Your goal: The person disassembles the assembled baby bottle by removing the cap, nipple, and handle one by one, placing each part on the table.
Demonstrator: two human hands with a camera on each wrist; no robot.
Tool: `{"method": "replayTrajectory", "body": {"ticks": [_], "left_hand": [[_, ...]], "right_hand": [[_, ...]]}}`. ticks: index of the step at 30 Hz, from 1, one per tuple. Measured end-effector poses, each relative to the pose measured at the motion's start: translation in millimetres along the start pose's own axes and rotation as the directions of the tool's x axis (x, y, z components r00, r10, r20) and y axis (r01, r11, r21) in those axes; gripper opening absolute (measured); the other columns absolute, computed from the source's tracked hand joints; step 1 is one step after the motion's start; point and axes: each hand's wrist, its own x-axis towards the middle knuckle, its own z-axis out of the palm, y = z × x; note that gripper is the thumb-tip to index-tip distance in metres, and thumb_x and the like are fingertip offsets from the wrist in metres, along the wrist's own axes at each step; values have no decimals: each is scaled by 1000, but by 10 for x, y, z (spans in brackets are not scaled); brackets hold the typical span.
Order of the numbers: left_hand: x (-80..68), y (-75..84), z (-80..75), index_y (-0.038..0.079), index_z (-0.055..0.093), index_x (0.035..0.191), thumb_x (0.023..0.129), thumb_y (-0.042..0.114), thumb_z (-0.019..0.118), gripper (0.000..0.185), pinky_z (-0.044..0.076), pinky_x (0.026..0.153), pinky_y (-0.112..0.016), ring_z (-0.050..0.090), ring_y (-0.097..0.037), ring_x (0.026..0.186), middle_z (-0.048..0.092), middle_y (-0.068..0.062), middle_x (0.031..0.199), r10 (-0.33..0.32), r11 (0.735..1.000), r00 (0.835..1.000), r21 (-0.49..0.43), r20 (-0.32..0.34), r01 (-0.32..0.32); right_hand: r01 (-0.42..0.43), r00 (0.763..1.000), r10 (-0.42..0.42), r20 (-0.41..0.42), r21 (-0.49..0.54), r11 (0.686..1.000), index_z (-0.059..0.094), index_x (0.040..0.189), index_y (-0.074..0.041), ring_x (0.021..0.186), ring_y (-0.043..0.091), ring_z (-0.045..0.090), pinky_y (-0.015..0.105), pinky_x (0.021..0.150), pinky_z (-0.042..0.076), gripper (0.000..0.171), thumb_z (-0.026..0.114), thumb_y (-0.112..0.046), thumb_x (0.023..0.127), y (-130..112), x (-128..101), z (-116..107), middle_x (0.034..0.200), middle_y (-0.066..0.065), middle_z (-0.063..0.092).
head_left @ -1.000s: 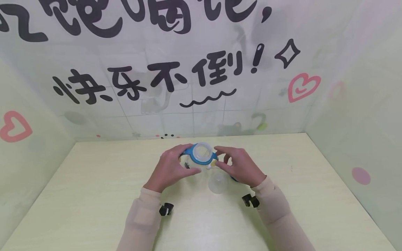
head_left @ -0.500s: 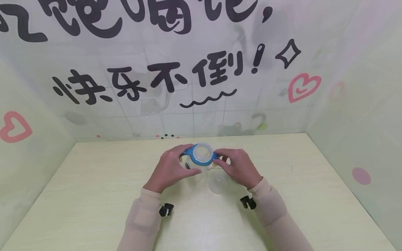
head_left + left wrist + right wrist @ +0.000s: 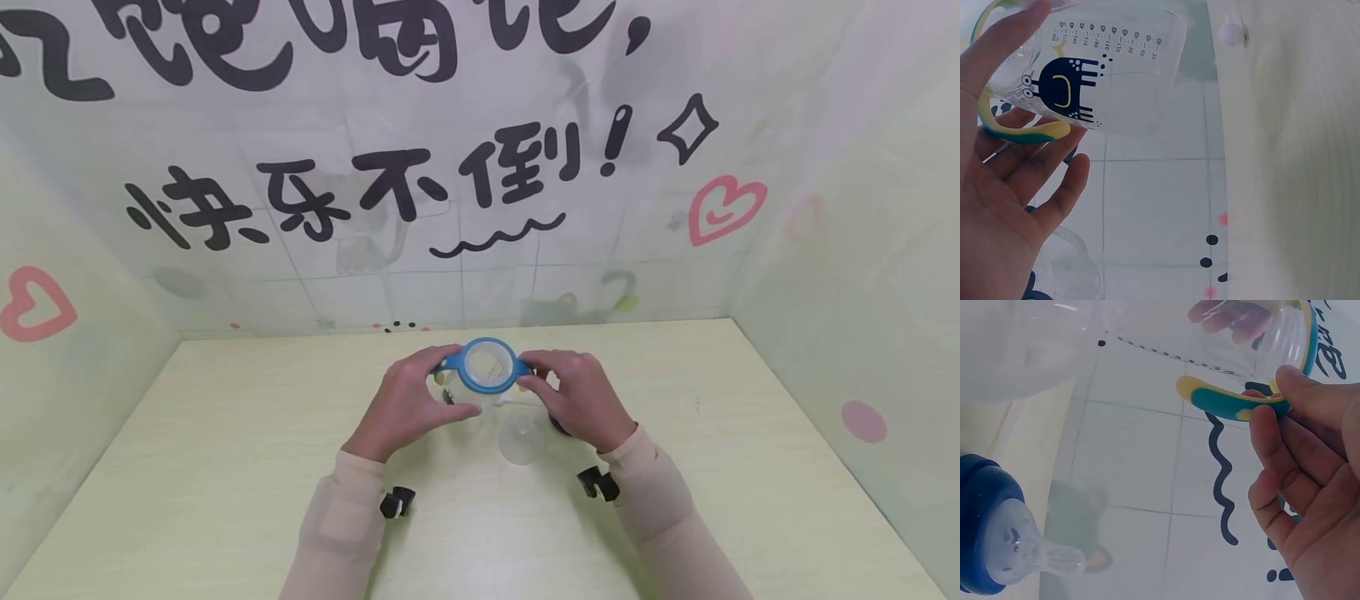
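Note:
A clear baby bottle [image 3: 1132, 81] carries a dark monster print and volume marks. Around its mouth in the head view lies a blue and yellow two-handled ring [image 3: 487, 389]. My left hand [image 3: 405, 402] holds the bottle and the ring's left side, its thumb across the bottle in the left wrist view. On the other side, my right hand [image 3: 583, 396] pinches the ring's right handle [image 3: 1222, 405] between thumb and fingers. A clear domed cap [image 3: 521, 442] stands on the table in front. A nipple [image 3: 1035, 550] in a dark blue collar [image 3: 985, 519] stands by my right hand, mostly hidden in the head view.
A thin white straw with a rounded white end [image 3: 1232, 34] lies on the pale wooden table [image 3: 247, 467] close to the bottle. Printed walls enclose the table at the back [image 3: 375, 292] and both sides. A black clip [image 3: 397, 502] sits at each wrist.
The ring has risen around the bottle's mouth and shifted slightly right. My right fingers briefly came closer in, then moved back right with the handle. The left hand has stayed in place.

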Motion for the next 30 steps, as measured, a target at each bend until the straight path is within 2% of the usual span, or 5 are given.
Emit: {"method": "replayTrajectory", "body": {"ticks": [8, 15, 19, 23, 30], "left_hand": [[6, -14, -8, 10, 64, 128, 64, 34, 95, 75, 53, 93, -43, 65, -20, 109, 70, -3, 120, 0, 1000, 1000, -5, -10, 0], [-1, -89, -32, 9, 66, 127, 63, 30, 95, 73, 55, 86, -43, 65, -18, 103, 71, -1, 115, -37, 999, 999, -20, -35, 36], [-3, -132, -36, 7, 65, 128, 63, 29, 95, 75, 55, 89, -42, 65, -19, 104, 72, -2, 113, -56, 998, 997, -19, -47, 55], [6, -176, -43, 7, 64, 128, 65, 27, 95, 72, 54, 91, -45, 65, -20, 105, 71, -4, 113, -72, 997, 995, -17, -65, 71], [3, -268, -66, 8, 62, 131, 68, 29, 93, 74, 53, 91, -49, 65, -22, 108, 70, -6, 118, -118, 993, 988, -6, -100, 118]], "right_hand": [[42, 998, -43, -38, -10, 999, 74, 104, -1, 72, 10, 64, 25, 59, 51, 23, 80, -4, 83, -75, 9, -124, 83, 1, 73], [77, 996, -73, -53, 75, 994, 73, 103, -1, 75, 10, 70, 25, 61, 55, 21, 79, -1, 82, -115, 6, -225, 86, 1, 75], [55, 998, -57, 20, 117, 992, 74, 103, -1, 74, 7, 69, 24, 62, 55, 21, 78, -1, 83, -143, -17, -275, 85, -1, 75], [-11, 989, -11, 149, 143, 990, 75, 101, -3, 74, 5, 68, 28, 67, 57, 16, 77, -3, 85, -164, -47, -323, 83, -4, 74], [-156, 905, 76, 420, 161, 974, 75, 102, -4, 76, 7, 69, 25, 68, 56, 12, 73, -8, 90, -215, -54, -277, 86, -2, 74]]}}
